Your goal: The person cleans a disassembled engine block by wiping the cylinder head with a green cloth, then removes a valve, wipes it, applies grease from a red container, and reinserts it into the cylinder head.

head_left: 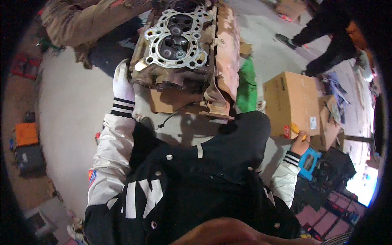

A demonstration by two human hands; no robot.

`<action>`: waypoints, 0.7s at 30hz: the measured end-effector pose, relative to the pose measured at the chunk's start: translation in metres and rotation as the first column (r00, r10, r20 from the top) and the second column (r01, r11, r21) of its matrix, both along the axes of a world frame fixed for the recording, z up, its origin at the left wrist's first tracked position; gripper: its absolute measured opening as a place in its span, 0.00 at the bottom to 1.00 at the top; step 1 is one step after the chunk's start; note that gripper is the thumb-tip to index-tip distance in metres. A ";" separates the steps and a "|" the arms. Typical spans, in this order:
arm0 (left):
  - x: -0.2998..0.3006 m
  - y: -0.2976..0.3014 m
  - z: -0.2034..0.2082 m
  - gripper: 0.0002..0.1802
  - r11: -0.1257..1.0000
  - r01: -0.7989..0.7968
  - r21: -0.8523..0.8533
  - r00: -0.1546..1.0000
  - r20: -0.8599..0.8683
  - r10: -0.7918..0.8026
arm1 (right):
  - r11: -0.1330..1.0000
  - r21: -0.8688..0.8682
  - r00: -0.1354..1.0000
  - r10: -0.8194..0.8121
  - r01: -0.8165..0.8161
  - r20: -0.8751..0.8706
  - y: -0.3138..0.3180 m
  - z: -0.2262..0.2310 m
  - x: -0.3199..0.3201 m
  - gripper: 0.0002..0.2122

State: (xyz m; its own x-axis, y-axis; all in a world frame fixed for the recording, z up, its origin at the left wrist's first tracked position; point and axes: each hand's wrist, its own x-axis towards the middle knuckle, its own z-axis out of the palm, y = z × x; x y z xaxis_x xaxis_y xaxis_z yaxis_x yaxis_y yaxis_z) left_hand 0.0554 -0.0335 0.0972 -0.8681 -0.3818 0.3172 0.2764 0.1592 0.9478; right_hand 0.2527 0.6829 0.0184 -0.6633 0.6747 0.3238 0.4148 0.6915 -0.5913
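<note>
In front of me is a greasy engine cylinder head [175, 53], its metal face with round combustion chambers and valves turned up. A rusty manifold-like casting [226, 57] runs along its right side. My left hand [123, 83], in a white glove, grips the cylinder head's near left corner; its fingertips are partly hidden at the edge. Far to the right, my bare right hand [301, 143] is closed on a small yellow object [295, 129] beside a cardboard box [288, 106]. The object's exact kind is unclear.
A person in a brown sleeve [85, 20] works at the far left of the cylinder head. Another person's dark trousers [326, 36] show at far right. Below my right hand lie a blue handle-shaped object [310, 164] and dark cases. Green material [247, 87] is behind the casting.
</note>
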 end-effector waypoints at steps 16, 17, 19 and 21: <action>-0.059 0.009 -0.005 0.28 0.606 0.362 0.709 0.784 0.120 -0.609 | 0.696 0.295 0.440 0.668 -0.654 -0.600 -0.376 0.285 -0.204 0.15; -0.058 0.009 -0.006 0.28 0.562 0.376 0.737 0.746 0.119 -0.656 | 0.656 0.260 0.409 0.682 -0.708 -0.606 -0.385 0.286 -0.211 0.15; -0.048 0.015 -0.008 0.29 0.497 0.360 0.789 0.727 0.096 -0.680 | 0.657 0.183 0.448 0.665 -0.732 -0.598 -0.396 0.287 -0.224 0.15; -0.042 0.020 -0.004 0.30 0.369 0.317 0.874 0.706 0.043 -0.707 | 0.644 0.116 0.458 0.647 -0.756 -0.610 -0.402 0.285 -0.233 0.14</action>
State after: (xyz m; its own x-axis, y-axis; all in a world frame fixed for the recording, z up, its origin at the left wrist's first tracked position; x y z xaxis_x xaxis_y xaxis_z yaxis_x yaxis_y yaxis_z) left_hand 0.0135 -0.0140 0.0933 -0.9349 0.2809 -0.2171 -0.3546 -0.7084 0.6103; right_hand 0.0195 0.2812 0.3030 -0.6622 0.1375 0.7366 -0.6095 0.4732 -0.6362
